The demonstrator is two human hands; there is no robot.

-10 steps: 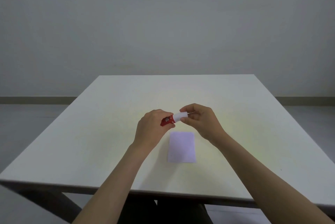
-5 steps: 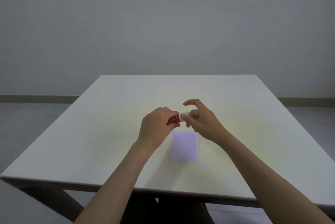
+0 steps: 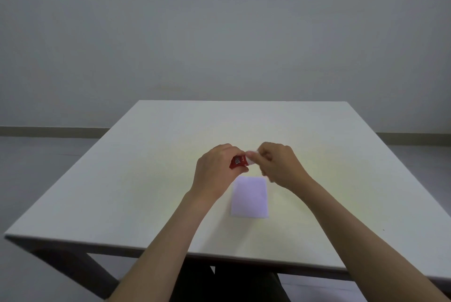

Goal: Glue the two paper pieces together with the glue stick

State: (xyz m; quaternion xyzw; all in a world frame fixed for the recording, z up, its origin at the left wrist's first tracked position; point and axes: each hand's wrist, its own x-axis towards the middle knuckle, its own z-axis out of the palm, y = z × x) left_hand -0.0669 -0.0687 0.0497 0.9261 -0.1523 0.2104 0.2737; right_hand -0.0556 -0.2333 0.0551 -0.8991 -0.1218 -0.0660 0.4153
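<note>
Gripping a red glue stick (image 3: 238, 162), label print unreadable, 2 hands.

counter: wide white counter (image 3: 151, 179), smooth, matt
paper: pale lilac rectangular paper sheet (image 3: 250, 196), flat, matt
glue stick: small red plastic glue stick (image 3: 238, 162), slightly glossy, printed label

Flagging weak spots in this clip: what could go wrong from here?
Both hands work the glue stick in the air; the right hand pinches its white end, so the cap could slip and fall on the table. Only one purple paper is visible, lying loose, so it may shift when glued.
</note>
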